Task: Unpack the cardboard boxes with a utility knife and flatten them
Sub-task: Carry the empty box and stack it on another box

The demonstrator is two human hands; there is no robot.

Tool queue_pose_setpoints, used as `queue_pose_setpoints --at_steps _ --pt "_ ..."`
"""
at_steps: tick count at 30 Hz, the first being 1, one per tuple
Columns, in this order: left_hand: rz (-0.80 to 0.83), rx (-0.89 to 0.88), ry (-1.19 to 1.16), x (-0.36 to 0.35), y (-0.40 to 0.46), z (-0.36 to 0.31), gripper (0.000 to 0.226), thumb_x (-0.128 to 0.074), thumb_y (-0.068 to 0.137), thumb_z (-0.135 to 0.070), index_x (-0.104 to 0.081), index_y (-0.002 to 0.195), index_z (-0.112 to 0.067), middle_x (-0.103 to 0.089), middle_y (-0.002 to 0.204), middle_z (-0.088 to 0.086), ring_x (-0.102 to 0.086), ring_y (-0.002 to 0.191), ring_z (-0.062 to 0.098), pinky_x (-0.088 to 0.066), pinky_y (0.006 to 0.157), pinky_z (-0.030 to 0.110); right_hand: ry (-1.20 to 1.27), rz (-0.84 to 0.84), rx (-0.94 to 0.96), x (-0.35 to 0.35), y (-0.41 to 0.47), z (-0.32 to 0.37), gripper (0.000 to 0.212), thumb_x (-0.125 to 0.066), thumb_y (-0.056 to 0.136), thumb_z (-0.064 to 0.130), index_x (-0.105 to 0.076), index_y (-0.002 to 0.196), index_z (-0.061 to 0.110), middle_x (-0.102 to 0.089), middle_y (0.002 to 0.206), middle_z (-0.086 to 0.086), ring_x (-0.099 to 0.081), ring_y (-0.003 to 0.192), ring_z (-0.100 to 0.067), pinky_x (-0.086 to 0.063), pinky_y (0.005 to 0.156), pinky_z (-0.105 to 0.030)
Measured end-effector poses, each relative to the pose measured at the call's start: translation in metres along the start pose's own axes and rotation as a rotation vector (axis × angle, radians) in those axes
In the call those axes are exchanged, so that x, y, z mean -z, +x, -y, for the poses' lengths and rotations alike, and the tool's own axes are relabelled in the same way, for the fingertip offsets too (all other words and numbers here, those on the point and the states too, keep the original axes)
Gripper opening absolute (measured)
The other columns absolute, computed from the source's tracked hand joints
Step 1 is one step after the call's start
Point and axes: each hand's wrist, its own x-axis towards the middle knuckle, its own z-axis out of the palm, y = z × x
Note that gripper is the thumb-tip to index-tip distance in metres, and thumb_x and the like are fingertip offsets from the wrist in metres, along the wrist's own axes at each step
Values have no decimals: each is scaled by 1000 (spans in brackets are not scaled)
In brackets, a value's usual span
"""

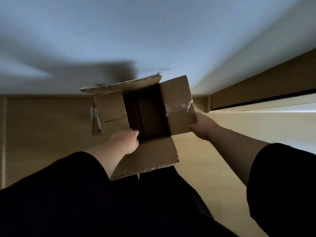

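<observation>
An open brown cardboard box (177, 106) is held up in front of me, all its top flaps folded outward and its dark inside facing me. Torn clear tape clings to the right flap and hangs off the left flap. My left hand (127, 141) grips the box's near left rim, fingertips hidden inside the opening. My right hand (202, 124) pinches the outer edge of the right flap. No utility knife is in view.
A pale wall (119, 40) fills the upper view, with the box's blurred shadow on it. A light wooden floor (222, 151) runs on the right, a wood-toned ledge or door edge (256, 86) above it. My dark clothing fills the bottom.
</observation>
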Motion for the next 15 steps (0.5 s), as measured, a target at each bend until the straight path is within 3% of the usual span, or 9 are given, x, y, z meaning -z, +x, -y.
queue_pose_setpoints --at_steps 4,6,9,12,15 --pt "-32 63 117 -3 -4 5 45 -41 99 -35 -43 143 -25 -38 150 2 -47 127 26 -51 90 39 -6 -80 -32 0 20 0 55 -62 87 18 -40 137 11 -55 129 -17 -56 112 -35 -51 90 -43" --pt "-112 97 207 0 -7 1 36 -45 97 -35 -54 130 -23 -44 137 4 -49 116 26 -48 84 38 -40 -125 -56 4 27 0 60 -61 88 17 -36 142 8 -52 132 -19 -54 116 -38 -50 89 -43" --pt "-173 208 211 7 -12 -3 25 -54 92 -29 -61 114 -20 -47 117 4 -49 103 24 -44 79 36 18 -64 -71 9 36 2 59 -62 90 21 -35 140 7 -57 124 -19 -60 106 -37 -54 81 -43" --pt "-251 286 150 11 -18 4 25 -58 88 -15 -60 113 -18 -49 109 5 -53 99 24 -48 78 35 50 -54 -69 6 38 9 45 -61 92 21 -41 129 5 -59 113 -18 -62 100 -37 -55 76 -44" --pt "-378 332 11 12 -28 18 38 -61 84 -7 -52 120 -17 -48 106 7 -55 87 22 -54 70 34 -47 -66 -13 4 33 17 22 -53 95 15 -57 112 3 -62 103 -17 -63 100 -38 -47 71 -35"
